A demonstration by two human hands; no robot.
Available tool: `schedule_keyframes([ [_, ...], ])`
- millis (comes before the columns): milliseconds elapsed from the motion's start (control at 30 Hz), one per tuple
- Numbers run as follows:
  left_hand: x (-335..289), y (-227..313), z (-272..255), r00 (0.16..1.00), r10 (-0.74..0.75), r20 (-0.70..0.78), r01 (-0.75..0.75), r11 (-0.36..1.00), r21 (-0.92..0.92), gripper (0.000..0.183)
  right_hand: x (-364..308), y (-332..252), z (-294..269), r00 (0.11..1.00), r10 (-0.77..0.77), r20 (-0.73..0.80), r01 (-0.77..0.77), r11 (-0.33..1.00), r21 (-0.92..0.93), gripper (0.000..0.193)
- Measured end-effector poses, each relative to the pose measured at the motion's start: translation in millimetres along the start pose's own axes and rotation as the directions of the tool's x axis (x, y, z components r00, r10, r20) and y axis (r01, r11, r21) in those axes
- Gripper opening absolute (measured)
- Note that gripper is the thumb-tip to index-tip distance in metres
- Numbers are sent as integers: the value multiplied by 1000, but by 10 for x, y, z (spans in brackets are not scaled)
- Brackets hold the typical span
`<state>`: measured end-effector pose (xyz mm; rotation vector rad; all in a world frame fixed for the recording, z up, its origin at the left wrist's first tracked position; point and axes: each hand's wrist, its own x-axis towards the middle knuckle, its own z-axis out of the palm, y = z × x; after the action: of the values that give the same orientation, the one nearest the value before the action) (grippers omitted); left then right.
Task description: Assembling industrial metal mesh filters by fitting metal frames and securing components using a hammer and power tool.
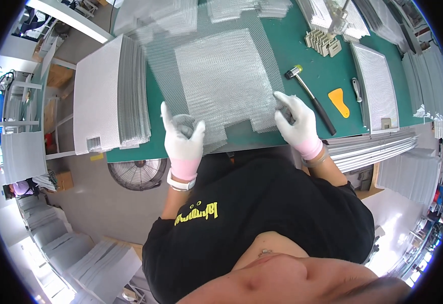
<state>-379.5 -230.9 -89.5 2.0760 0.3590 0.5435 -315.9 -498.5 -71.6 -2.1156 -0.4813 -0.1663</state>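
A wide wire mesh sheet [163, 63], see-through and blurred, spans between my hands above the green table. My left hand [183, 144], in a white glove with a pink cuff, grips its near left edge; the index finger and thumb show, the other fingers look grey through mesh. At the near right edge my right hand [297, 121], gloved alike, closes on the sheet with thumb and index finger around it. Between the hands lies a paler mesh panel [224, 73] with a notch in its near edge. Blur hides which layer lies on top.
On the left stands a tall stack of mesh panels [97, 96]. To the right lie a hammer [310, 93], a yellow scraper [339, 103], a screwdriver [357, 91], metal brackets [324, 43] and a framed mesh panel [376, 86]. A floor fan [138, 174] sits below the table.
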Motion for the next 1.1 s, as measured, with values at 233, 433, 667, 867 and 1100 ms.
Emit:
schedule_keyframes([
  [233,144,-179,185,970,-139,198,80,956,281,97,36,254,133,999,45,23,-42,992,-123,39],
  [433,174,-498,349,976,-14,219,-83,902,425,96,-14,522,357,1000,19,19,-16,984,-177,38],
  [667,234,-425,296,942,-140,304,0,908,419,94,-38,555,367,994,45,96,-19,967,-254,37],
  [867,221,-507,316,948,-97,304,-44,904,426,94,-50,586,397,994,23,109,10,954,-300,38],
  [1100,247,-476,340,950,-112,293,-48,872,487,94,-17,542,356,987,64,146,-9,937,-350,38],
])
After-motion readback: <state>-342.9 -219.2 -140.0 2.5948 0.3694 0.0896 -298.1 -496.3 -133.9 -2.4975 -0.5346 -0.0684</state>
